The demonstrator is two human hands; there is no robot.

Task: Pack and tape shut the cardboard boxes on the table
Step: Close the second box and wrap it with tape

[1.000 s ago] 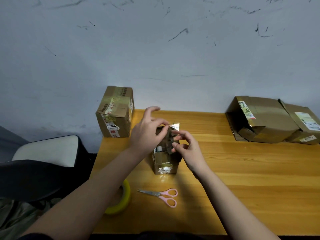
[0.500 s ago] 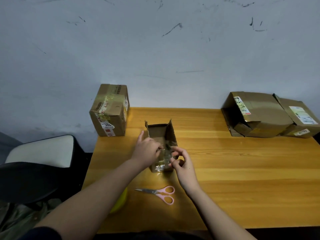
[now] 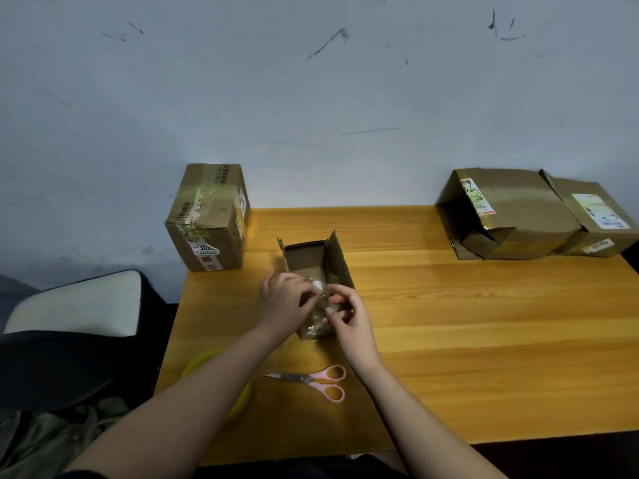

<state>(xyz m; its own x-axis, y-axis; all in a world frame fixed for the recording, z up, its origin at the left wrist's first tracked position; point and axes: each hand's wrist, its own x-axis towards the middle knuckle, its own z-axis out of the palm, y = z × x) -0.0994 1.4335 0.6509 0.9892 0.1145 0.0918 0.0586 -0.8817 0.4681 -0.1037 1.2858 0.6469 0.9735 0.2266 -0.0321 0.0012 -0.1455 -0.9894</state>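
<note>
Hands at the near end of a small open box (image 3: 313, 267), mid-table, flaps up along its left and right sides and inside wall visible at the far end. Left hand (image 3: 281, 300) against the box's near-left edge, fingers curled inward toward a small pale item (image 3: 318, 284) at the box mouth; fingertips close on it, though cannot tell whether actually pinched, since blurred. Right hand (image 3: 347, 316) against the box's near-right corner, fingers bent and curled over the taped front edge, thumb toward the glossy tape there. Both hands nearly touching each other above the box's near end.

Pink-handled scissors (image 3: 316, 381) flat on the table (image 3: 484, 340), nearer the body than the box, just between the two forearms, blades pointing left. Yellow tape roll (image 3: 207, 361) at the table's near-left edge, mostly hidden beneath the left forearm.

Taped brown box (image 3: 209, 216) upright at the far-left corner. Two more boxes (image 3: 511, 212) lying side by side, touching, at far right against the wall.
</note>
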